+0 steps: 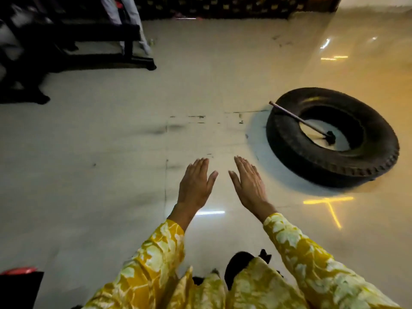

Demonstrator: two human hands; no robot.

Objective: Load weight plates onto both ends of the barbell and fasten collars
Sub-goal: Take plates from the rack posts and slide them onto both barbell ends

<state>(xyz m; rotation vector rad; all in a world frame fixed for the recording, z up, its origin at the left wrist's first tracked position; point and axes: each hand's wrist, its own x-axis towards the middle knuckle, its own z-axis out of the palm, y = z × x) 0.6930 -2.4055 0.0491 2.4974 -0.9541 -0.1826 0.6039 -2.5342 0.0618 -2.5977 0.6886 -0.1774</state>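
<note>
Both hands empty: left hand (195, 186) and right hand (248, 184) flat, fingers spread, over bare floor (111, 152). No barbell, plates or collars in view. Tyre (332, 139) lies right. Loading not begun; next, find the bar.

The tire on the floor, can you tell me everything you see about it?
The tire is big, black and looks like rubber, with knobbly tread around its edge. It lies flat on the shiny pale floor, right of both open hands. A long-handled hammer leans on its rim, head down in the hole. Nothing else touches it.
</note>
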